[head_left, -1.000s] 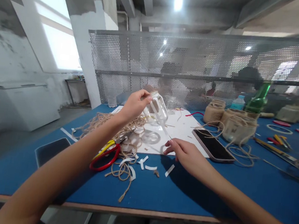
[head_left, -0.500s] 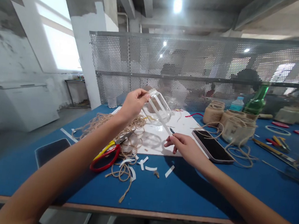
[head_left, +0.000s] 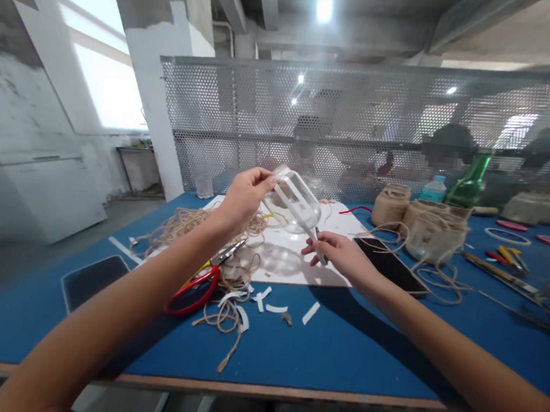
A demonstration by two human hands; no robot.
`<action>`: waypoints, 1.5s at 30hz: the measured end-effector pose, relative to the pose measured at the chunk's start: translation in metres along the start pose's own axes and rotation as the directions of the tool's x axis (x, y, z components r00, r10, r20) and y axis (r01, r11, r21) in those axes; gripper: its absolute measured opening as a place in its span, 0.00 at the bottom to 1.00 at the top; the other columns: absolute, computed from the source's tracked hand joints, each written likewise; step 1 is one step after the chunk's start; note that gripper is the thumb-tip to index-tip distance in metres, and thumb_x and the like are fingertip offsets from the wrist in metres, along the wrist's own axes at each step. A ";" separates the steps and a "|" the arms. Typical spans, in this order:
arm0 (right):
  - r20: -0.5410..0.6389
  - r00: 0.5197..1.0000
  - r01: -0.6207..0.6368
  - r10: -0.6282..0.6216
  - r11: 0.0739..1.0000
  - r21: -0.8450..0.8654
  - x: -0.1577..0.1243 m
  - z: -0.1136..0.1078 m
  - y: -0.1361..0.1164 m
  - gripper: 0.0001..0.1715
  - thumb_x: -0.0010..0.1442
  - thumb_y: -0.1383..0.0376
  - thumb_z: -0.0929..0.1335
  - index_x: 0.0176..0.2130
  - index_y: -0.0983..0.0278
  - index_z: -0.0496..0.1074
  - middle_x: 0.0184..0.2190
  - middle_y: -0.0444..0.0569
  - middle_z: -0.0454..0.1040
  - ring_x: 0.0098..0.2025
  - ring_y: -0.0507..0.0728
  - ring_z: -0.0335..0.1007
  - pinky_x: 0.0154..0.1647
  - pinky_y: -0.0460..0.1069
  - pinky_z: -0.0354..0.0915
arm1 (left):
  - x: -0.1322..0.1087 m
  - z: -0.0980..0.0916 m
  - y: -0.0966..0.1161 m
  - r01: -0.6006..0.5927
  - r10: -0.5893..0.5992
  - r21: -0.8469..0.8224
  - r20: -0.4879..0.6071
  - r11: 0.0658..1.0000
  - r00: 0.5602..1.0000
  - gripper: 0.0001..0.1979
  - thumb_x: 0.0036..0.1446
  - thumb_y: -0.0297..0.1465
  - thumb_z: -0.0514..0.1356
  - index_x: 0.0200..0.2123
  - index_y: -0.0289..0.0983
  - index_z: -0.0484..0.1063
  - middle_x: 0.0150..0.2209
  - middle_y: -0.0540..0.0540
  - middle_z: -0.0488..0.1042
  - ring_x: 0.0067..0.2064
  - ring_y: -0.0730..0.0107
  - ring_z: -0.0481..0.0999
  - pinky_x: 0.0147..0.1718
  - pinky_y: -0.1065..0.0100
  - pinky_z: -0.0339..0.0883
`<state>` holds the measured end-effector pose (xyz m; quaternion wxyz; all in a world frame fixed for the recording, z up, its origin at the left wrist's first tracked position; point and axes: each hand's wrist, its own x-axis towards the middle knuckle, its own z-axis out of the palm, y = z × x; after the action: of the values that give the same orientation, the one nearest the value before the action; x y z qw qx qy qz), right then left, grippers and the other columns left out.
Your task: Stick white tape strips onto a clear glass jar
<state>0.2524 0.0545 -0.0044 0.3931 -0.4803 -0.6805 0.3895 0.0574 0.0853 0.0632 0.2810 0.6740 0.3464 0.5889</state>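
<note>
My left hand (head_left: 245, 197) grips a clear glass jar (head_left: 295, 203) near its mouth and holds it tilted above the table. White strips run along the jar's side. One strip (head_left: 312, 235) extends down from the jar to my right hand (head_left: 341, 255), which pinches its lower end between thumb and fingers. The strip may be paper or tape; I cannot tell which. Below both hands lies a white paper sheet (head_left: 298, 264).
Red-and-yellow-handled scissors (head_left: 194, 291) and a jute twine tangle (head_left: 189, 222) lie left of the sheet, with white scraps (head_left: 269, 304) in front. A black phone (head_left: 391, 270), twine-wrapped jars (head_left: 434, 234) and a green bottle (head_left: 468, 186) stand right. Co-workers sit behind a perforated metal screen (head_left: 275, 114).
My right hand has moved up and left, closer to the jar, and now pinches the strip higher up. The jar has tilted further, and the view has shifted slightly.
</note>
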 end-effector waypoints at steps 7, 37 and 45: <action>0.201 0.979 -0.041 -0.022 0.952 0.302 0.020 -0.001 0.014 0.06 0.47 0.70 0.62 0.24 0.66 0.68 0.22 0.47 0.69 0.26 0.51 0.64 0.30 0.47 0.58 | -0.001 0.000 -0.002 0.008 -0.007 -0.005 0.002 1.000 1.000 0.05 0.50 0.30 0.58 0.29 0.34 0.70 0.28 0.48 0.70 0.29 0.75 0.66 0.30 0.72 0.59; -0.087 0.996 0.019 -0.004 0.986 0.166 0.014 0.017 0.013 0.18 0.51 0.56 0.64 0.29 0.66 0.76 0.23 0.45 0.66 0.25 0.50 0.51 0.30 0.48 0.50 | -0.009 0.001 -0.014 -0.067 0.081 0.160 -0.085 0.985 0.993 0.06 0.51 0.31 0.56 0.29 0.34 0.69 0.29 0.48 0.70 0.33 0.72 0.67 0.35 0.69 0.61; -0.122 0.993 0.021 0.002 0.981 0.192 0.015 0.019 0.013 0.12 0.48 0.59 0.64 0.21 0.65 0.69 0.20 0.43 0.64 0.23 0.49 0.50 0.26 0.47 0.47 | -0.014 0.004 -0.012 -0.102 0.123 0.244 -0.072 0.964 0.990 0.06 0.52 0.32 0.55 0.28 0.35 0.68 0.29 0.48 0.70 0.33 0.71 0.67 0.36 0.69 0.60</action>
<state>0.2362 0.0687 -0.0208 0.4803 -0.4596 -0.6167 0.4216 0.0591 0.0817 0.0445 0.1484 0.6954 0.3877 0.5866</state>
